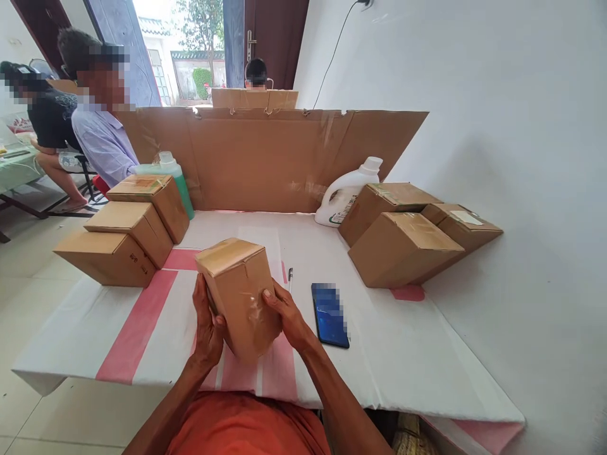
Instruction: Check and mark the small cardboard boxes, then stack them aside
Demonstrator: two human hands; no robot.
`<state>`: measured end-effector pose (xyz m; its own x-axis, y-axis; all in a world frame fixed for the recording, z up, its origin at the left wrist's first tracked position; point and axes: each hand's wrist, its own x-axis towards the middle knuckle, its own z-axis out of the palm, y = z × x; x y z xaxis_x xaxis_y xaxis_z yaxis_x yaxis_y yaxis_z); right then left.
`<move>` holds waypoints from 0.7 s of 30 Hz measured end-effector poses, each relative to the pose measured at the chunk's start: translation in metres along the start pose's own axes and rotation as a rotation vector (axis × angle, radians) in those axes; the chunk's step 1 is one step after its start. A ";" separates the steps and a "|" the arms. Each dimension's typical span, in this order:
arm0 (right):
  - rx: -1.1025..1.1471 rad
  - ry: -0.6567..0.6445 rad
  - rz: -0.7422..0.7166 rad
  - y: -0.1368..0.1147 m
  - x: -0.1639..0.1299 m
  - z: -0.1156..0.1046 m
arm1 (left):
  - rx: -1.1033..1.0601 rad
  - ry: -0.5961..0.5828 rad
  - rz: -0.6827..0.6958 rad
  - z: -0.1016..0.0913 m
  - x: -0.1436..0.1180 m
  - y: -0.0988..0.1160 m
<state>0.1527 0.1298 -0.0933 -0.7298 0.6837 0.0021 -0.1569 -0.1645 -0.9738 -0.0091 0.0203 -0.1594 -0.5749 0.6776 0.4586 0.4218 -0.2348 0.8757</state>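
A small taped cardboard box (239, 287) stands tilted toward me near the table's front edge. My left hand (207, 322) grips its left side and my right hand (287, 316) presses on its right front face, where clear tape shows. A pen (289, 276) lies just behind my right hand. A dark phone (329, 315) lies flat to the right of that hand.
Three closed boxes (126, 237) stack at the table's left, three more (403, 243) at the right. A green bottle (173, 174) and a white jug (348, 189) stand before a cardboard screen (265, 158). People sit at the back left. A white wall runs along the right.
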 end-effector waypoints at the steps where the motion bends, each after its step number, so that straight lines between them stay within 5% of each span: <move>1: 0.028 -0.021 -0.029 -0.001 0.005 -0.004 | 0.055 0.003 0.058 -0.003 0.000 -0.004; 5: -0.019 0.060 -0.190 -0.006 0.025 -0.021 | 0.296 0.123 0.199 -0.010 -0.010 -0.022; 9: -0.068 0.158 -0.151 0.002 0.025 -0.026 | 0.264 0.130 0.220 -0.016 -0.020 -0.028; 17: -0.127 0.033 -0.088 0.033 0.019 -0.017 | -0.201 -0.056 -0.230 -0.024 0.038 -0.027; 21: -0.153 0.139 -0.112 0.041 0.028 -0.008 | -0.140 -0.096 -0.222 -0.013 0.043 -0.009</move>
<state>0.1308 0.1481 -0.1347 -0.6131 0.7848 0.0908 -0.1209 0.0203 -0.9925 -0.0474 0.0426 -0.1458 -0.5704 0.7847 0.2426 0.1879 -0.1629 0.9686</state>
